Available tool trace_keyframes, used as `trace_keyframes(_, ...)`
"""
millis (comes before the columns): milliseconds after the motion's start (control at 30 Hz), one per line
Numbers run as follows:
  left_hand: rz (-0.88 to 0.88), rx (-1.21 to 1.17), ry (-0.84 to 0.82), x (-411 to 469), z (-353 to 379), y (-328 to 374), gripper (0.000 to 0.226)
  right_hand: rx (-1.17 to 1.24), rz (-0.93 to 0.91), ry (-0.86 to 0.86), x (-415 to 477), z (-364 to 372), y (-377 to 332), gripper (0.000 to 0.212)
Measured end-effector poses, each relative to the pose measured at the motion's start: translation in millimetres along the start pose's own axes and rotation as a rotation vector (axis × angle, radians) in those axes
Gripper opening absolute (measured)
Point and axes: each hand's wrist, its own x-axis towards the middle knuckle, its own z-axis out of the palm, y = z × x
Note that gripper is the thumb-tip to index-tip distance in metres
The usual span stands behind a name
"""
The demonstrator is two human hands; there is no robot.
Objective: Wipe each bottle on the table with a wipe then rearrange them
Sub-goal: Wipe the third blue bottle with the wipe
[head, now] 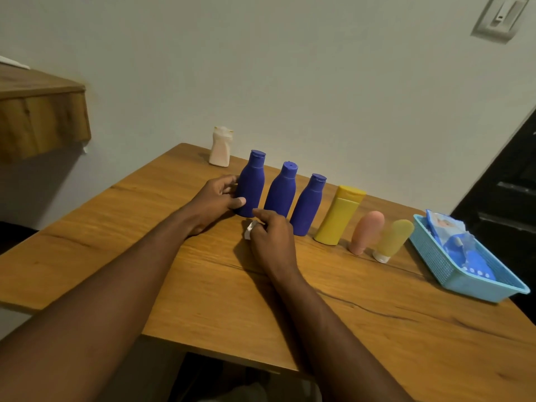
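Note:
Three blue bottles stand in a row on the wooden table [362, 329]. My left hand [216, 203] grips the leftmost blue bottle [253, 181] low on its body. My right hand [271, 237] holds a crumpled white wipe [249, 230] just in front of the bottles, near the middle blue bottle [282, 190]. The third blue bottle [309, 203] stands to the right. Further right are a yellow bottle [340, 214], a pink tube [367, 231] and a small yellow tube [394, 239]. A pale bottle [222, 146] stands at the back by the wall.
A light blue basket [435, 253] with a blue wipes pack [461, 245] sits at the table's right edge. A wooden shelf [40, 117] juts from the wall at left. The wall runs close behind the bottles.

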Motion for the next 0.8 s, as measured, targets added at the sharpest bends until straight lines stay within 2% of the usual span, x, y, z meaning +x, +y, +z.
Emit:
trace_keyframes(333, -0.042, -0.072, 0.037, 1, -1, -1, 0.065, 0.073, -0.023, 0.027, -3, -4, -4, 0.037)
trace_keyframes(467, -0.059, -0.083, 0.139, -1, -2, 1, 0.058, 0.071, -0.154, 0.084, -9, -5, -10, 0.032)
trace_keyframes(633, -0.065, -0.064, 0.214, -9, -5, 5, 0.047, 0.054, -0.391, 0.060, -10, -9, -25, 0.034)
trace_keyframes(800, -0.015, 0.008, 0.292, -4, -27, 16, 0.034, 0.074, -0.477, 0.100, 21, -26, -68, 0.039)
